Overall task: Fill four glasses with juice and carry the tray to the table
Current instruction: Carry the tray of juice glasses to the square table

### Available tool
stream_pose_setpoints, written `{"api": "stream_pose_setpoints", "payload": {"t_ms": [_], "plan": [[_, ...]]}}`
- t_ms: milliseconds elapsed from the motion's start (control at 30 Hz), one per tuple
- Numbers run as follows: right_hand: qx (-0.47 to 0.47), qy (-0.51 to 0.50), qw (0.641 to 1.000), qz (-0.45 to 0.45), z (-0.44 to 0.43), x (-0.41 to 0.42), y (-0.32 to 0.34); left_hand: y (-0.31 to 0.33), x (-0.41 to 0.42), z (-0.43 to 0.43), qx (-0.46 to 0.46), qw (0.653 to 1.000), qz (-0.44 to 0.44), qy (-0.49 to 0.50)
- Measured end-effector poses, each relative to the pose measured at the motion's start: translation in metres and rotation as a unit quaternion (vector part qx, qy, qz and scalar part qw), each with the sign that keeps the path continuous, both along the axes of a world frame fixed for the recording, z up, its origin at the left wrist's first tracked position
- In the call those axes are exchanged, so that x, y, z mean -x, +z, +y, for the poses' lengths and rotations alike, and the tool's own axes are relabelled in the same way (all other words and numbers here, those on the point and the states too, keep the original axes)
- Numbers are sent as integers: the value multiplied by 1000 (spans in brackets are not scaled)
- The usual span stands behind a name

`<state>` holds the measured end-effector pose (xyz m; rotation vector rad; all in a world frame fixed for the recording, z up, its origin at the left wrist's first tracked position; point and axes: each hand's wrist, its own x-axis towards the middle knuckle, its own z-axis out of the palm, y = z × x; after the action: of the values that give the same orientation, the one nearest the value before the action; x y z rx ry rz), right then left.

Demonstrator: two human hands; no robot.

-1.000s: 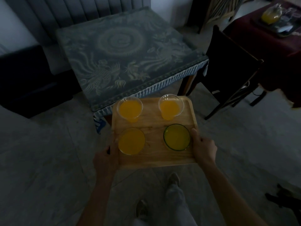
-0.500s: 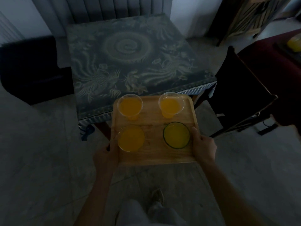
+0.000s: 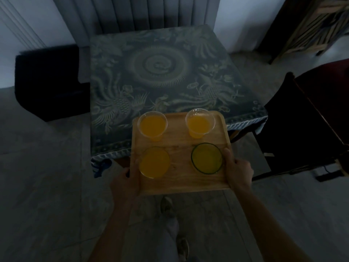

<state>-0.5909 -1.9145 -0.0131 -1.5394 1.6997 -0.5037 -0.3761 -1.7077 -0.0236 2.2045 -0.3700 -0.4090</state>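
- Closer than before, the patterned grey-green cloth-covered table point(image 3: 170, 76) is now overlapped by the rectangular wooden tray point(image 3: 181, 146).
- Tray's side edges are gripped by closed left hand point(image 3: 125, 183) and right hand point(image 3: 238, 170).
- Four juice-filled glasses point(image 3: 152, 125) are carried.

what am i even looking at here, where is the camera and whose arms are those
There is no machine here. The camera sits on a person's head and looks forward and down, so the arms at the bottom are that person's own. The left hand and right hand grip the two sides of a wooden tray. On it stand four glasses of orange juice: two clear ones at the far end, a third near the left hand, and a green-rimmed one near the right. Just ahead is a table under a patterned cloth. The tray's far end overlaps the table's near edge in the picture.
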Motion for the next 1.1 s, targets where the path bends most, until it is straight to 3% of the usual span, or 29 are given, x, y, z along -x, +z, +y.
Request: {"api": "stream_pose_setpoints", "payload": {"t_ms": [467, 800, 1100], "plan": [[7, 31, 999, 10, -83, -78, -27, -27, -76, -69, -1, 1000, 2, 14], [-2, 77, 996, 38, -152, -104, -55, -47, -82, -123, -34, 998, 20, 52], [0, 96, 995, 33, -201, -117, -80, -77, -82, -168, -3, 994, 53, 97]]}}
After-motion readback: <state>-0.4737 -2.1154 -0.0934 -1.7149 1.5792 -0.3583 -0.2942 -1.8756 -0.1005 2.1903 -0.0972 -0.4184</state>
